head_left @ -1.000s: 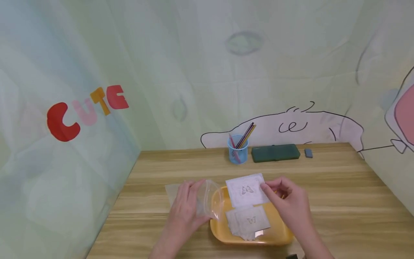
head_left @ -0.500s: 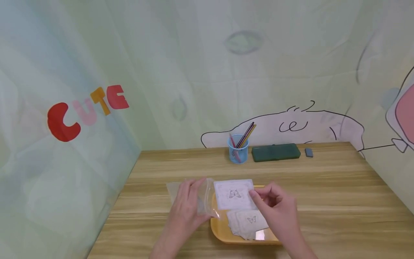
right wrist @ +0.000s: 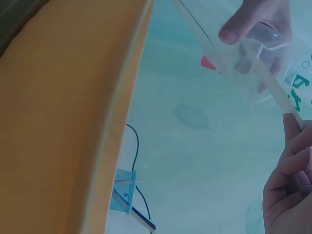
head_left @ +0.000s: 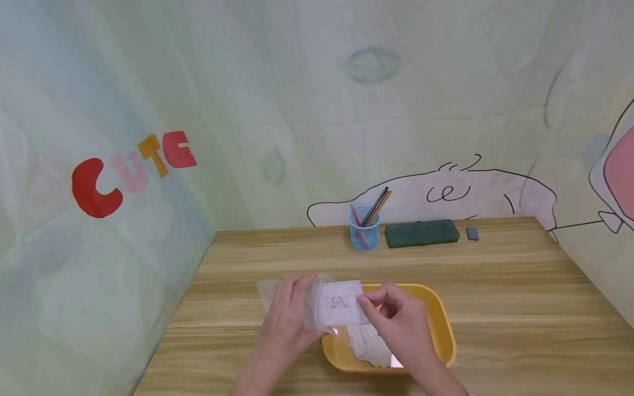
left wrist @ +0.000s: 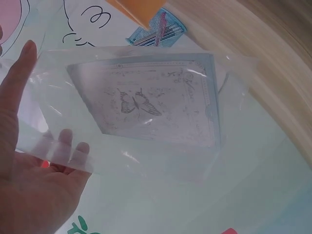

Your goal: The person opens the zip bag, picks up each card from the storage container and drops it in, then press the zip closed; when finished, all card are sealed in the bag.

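Observation:
My left hand (head_left: 284,319) grips a clear plastic bag (head_left: 267,290) near its mouth, which faces right. My right hand (head_left: 405,324) pinches the right edge of a pale card (head_left: 342,303) printed with a butterfly. The card's left part overlaps the bag's mouth in the head view. Through the clear plastic in the left wrist view shows a butterfly card (left wrist: 161,97), lying within the bag's outline. Below the hands, more pale cards (head_left: 367,346) lie in a yellow tray (head_left: 449,344), partly hidden by the right hand and the held card.
A blue mesh cup (head_left: 365,236) with several pencils (head_left: 377,206) stands at the back of the wooden table (head_left: 520,297). Beside it lie a dark green case (head_left: 422,234) and a small blue-grey block (head_left: 473,234). A printed curtain (head_left: 277,110) closes off the back and sides.
My right hand has moved left with the butterfly card, bringing it from over the tray to the bag's mouth. The left hand and bag have stayed nearly still.

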Available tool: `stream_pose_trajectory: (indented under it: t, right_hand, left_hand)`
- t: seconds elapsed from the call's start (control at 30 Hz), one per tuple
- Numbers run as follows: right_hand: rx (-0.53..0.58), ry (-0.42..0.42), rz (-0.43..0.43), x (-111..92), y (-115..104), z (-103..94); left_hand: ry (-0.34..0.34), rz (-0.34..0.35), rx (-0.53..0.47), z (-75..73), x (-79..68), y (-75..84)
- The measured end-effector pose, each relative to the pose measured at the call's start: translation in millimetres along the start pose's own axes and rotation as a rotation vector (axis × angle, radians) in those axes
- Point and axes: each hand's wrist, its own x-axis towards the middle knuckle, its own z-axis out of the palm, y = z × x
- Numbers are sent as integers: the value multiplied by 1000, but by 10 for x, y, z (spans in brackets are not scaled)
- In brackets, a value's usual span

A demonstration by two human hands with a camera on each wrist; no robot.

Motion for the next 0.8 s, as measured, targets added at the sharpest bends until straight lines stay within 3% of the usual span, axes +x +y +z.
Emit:
stream_pose_trajectory:
  t: [0.27, 0.5, 0.8]
  right_hand:
    - [20, -61, 123, 35, -16, 77]
    - [27, -95, 101, -2, 316, 202]
    - [-39, -122, 69, -35, 372, 346]
  left_hand:
    - [-8, 4, 14, 10, 12, 25]
    - [2, 41, -5, 43, 28, 46]
    - [-1, 52, -7, 75, 23, 94]
